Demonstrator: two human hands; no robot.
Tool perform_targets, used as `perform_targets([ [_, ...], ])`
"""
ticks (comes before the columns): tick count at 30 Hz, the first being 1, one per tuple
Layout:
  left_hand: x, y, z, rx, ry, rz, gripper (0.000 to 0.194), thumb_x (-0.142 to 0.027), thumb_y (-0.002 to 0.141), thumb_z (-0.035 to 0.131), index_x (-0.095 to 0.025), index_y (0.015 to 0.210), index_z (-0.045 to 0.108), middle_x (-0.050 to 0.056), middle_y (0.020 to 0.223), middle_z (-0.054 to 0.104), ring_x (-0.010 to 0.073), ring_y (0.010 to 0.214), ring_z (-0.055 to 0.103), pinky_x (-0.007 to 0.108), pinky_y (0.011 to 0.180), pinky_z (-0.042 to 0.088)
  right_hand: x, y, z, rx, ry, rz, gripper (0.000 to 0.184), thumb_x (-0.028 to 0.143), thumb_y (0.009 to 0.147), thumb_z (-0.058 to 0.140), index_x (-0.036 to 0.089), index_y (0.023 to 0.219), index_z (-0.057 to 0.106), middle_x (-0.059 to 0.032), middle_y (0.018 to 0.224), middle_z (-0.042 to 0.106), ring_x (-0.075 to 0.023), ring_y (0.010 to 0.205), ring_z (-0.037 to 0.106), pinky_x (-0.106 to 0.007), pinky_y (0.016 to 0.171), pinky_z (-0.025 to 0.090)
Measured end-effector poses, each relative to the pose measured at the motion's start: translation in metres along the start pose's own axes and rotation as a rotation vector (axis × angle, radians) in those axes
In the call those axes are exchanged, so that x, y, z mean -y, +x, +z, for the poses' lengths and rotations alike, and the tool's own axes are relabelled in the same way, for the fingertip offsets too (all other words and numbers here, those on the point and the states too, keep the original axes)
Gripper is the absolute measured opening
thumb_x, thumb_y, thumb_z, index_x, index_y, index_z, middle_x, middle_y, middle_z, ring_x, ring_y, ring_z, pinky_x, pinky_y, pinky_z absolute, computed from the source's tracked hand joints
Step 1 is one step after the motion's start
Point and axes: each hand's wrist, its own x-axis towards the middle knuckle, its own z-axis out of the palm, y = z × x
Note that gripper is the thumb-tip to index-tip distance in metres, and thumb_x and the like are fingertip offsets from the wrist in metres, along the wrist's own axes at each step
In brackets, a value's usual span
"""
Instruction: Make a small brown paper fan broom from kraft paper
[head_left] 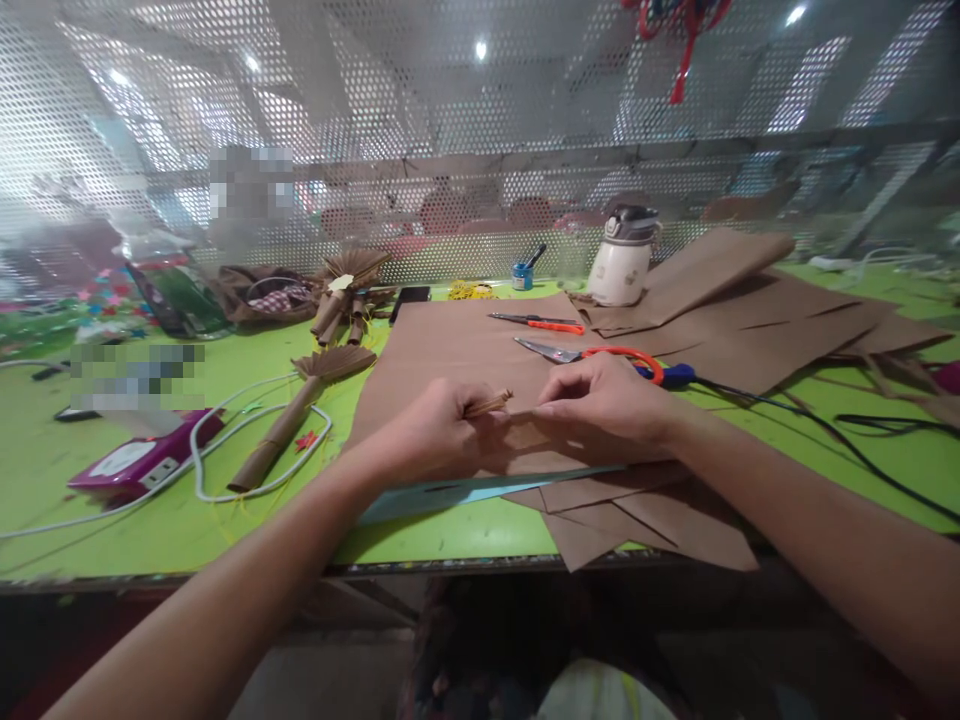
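Observation:
My left hand (446, 425) is closed around a narrow, folded bundle of brown paper (491, 403), its layered end sticking out past the thumb. My right hand (600, 405) pinches a part of the brown paper stretching between the two hands; the lower fingers are partly hidden. Both hands hover over a large brown paper sheet (442, 345). Just beyond the right hand lie scissors (622, 353) with orange handles, and past them a slim orange-handled cutting tool (551, 323). To the left rests a rolled paper tube with a pleated fan top (289, 425).
A purple power strip (142, 460) with a white cable sits at left. Behind stand more fan-topped tubes (349, 295), a blue jar (523, 276) and a white bottle (619, 265). Cut brown paper pieces (645, 510) overhang the front edge. A black cord (810, 415) crosses at right.

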Motion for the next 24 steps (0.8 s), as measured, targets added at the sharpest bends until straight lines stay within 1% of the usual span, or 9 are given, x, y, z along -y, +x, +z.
perform_targets([
  [5, 0.0, -0.002, 0.0, 0.025, 0.037, 0.029, 0.017, -0.026, 0.079, 0.049, -0.016, 0.065, 0.052, -0.005, 0.057, 0.046, 0.0074, 0.054, 0.041, 0.018, 0.047, 0.027, -0.005, 0.002, -0.002, -0.029, 0.117, 0.028, 0.018, 0.031, 0.068, 0.07, 0.014, 0.066, 0.065, -0.0003, 0.061, 0.061, -0.0117, 0.059, 0.053, -0.023, 0.053, 0.039],
  [8, -0.003, -0.002, 0.0, 0.021, 0.051, 0.062, 0.018, -0.024, 0.079, 0.049, -0.016, 0.063, 0.048, -0.006, 0.056, 0.043, 0.0067, 0.053, 0.039, 0.017, 0.047, 0.026, -0.006, 0.002, -0.004, -0.034, 0.129, 0.022, 0.018, 0.032, 0.067, 0.07, 0.014, 0.065, 0.065, -0.0004, 0.061, 0.061, -0.0118, 0.059, 0.053, -0.024, 0.054, 0.04],
  [11, -0.004, -0.003, 0.0, 0.033, 0.049, 0.076, 0.019, -0.023, 0.081, 0.046, -0.016, 0.064, 0.047, -0.006, 0.057, 0.043, 0.0067, 0.053, 0.038, 0.017, 0.048, 0.026, -0.005, 0.0, -0.005, -0.029, 0.115, 0.024, 0.017, 0.031, 0.067, 0.07, 0.015, 0.064, 0.065, -0.0011, 0.062, 0.062, -0.0124, 0.06, 0.053, -0.025, 0.055, 0.04],
  [14, -0.003, -0.003, -0.001, 0.037, 0.04, 0.05, 0.02, -0.028, 0.083, 0.047, -0.017, 0.066, 0.047, -0.006, 0.058, 0.043, 0.0073, 0.054, 0.038, 0.018, 0.048, 0.025, -0.006, 0.0, -0.008, -0.018, 0.149, 0.028, 0.014, 0.028, 0.069, 0.069, 0.015, 0.068, 0.068, -0.0018, 0.065, 0.065, -0.0125, 0.062, 0.056, -0.025, 0.058, 0.042],
  [16, 0.0, -0.002, 0.0, 0.043, 0.019, 0.027, 0.025, -0.032, 0.085, 0.045, -0.017, 0.066, 0.045, -0.006, 0.058, 0.041, 0.0076, 0.054, 0.038, 0.019, 0.048, 0.025, -0.006, 0.0, -0.01, -0.032, 0.188, 0.042, 0.013, 0.028, 0.068, 0.07, 0.015, 0.068, 0.069, -0.0012, 0.063, 0.065, -0.0116, 0.06, 0.055, -0.024, 0.057, 0.042],
  [18, 0.002, 0.0, 0.0, 0.044, -0.021, 0.001, 0.029, -0.037, 0.087, 0.043, -0.017, 0.066, 0.045, -0.005, 0.059, 0.041, 0.0079, 0.054, 0.037, 0.02, 0.049, 0.027, -0.006, 0.001, -0.011, -0.075, 0.223, 0.056, 0.013, 0.027, 0.065, 0.073, 0.015, 0.065, 0.068, -0.0001, 0.059, 0.063, -0.0103, 0.056, 0.053, -0.023, 0.054, 0.04],
  [20, 0.003, 0.002, 0.0, 0.055, -0.067, -0.021, 0.031, -0.04, 0.088, 0.042, -0.017, 0.068, 0.046, -0.005, 0.06, 0.044, 0.0084, 0.055, 0.04, 0.02, 0.052, 0.03, -0.004, 0.0, -0.011, -0.118, 0.266, 0.055, 0.014, 0.027, 0.064, 0.074, 0.015, 0.063, 0.067, 0.0005, 0.058, 0.061, -0.0096, 0.054, 0.051, -0.023, 0.052, 0.039],
  [24, 0.002, 0.004, -0.002, 0.086, -0.119, -0.035, 0.036, -0.043, 0.09, 0.039, -0.016, 0.068, 0.048, -0.003, 0.06, 0.048, 0.0093, 0.056, 0.043, 0.021, 0.056, 0.034, -0.001, -0.003, -0.009, -0.127, 0.34, 0.019, 0.015, 0.027, 0.064, 0.075, 0.014, 0.065, 0.067, 0.0001, 0.058, 0.059, -0.009, 0.054, 0.049, -0.023, 0.05, 0.038],
])
